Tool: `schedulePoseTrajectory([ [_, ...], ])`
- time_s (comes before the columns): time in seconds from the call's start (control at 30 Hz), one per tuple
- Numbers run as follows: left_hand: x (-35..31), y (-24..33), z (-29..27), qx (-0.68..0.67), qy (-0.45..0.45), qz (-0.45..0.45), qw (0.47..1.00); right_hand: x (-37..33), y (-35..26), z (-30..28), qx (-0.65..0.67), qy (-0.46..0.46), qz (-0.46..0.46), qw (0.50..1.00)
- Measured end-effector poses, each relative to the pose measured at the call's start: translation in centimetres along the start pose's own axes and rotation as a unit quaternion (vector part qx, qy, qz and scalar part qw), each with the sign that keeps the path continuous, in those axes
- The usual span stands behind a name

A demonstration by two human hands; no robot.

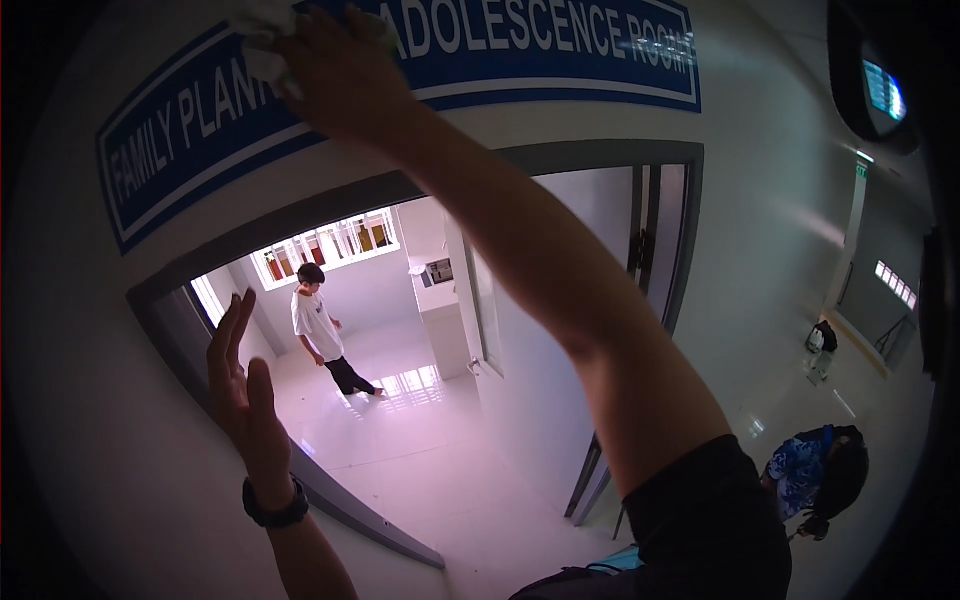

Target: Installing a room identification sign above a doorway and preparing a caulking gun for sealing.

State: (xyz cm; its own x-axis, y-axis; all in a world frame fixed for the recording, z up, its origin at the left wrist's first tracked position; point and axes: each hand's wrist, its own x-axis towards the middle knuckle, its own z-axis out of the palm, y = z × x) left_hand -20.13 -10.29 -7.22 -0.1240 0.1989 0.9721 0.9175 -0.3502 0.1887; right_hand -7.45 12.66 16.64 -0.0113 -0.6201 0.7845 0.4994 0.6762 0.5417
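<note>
High on the pale wall [130,420], faces a long blue sign [520,45] with white lettering and a white border, stretching from far left to well past the middle. Below its left part, raises the left hand [240,400] near the grey door frame [600,155], open, with fingers extended and thumb apart, gripping nothing visible; cannot tell whether touching the frame. Wears a dark watch [275,505] on that wrist. Looks past it into a bright room with a barred window [325,245] and a person [316,325] in white top and dark trousers. Above, reaches up with the right hand [345,80], fingers closed over a bunched white cloth [270,40] set against the sign, hiding some letters; cannot make out the fingertips in the dimness. Farther right, has within view a pale counter [442,335] bearing a dark appliance [438,271], then a white door [525,420] standing open behind the right forearm. At far right, shows a person [800,470] in a blue patterned top low in view, a dark-and-white bag [822,338] on the floor beyond, and a lit screen [885,90] overhead.
</note>
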Motion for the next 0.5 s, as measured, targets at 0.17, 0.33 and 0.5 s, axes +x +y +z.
schedulePoseTrajectory([
  [0.17, -4.7, -2.6, -2.4, 0.014, -0.013, -0.08, 0.997, -3.2, 14.7, -14.7, -0.062, -0.016, 0.052, 0.997],
  [0.33, -6.9, -2.3, 2.5, -0.105, -0.026, -0.194, 0.975, -6.5, 27.0, -18.0, -0.214, -0.016, 0.413, 0.885],
  [0.5, -4.9, 1.8, 11.8, -0.143, -0.094, -0.178, 0.969, -6.3, 16.3, -9.3, -0.098, -0.054, 0.039, 0.993],
])
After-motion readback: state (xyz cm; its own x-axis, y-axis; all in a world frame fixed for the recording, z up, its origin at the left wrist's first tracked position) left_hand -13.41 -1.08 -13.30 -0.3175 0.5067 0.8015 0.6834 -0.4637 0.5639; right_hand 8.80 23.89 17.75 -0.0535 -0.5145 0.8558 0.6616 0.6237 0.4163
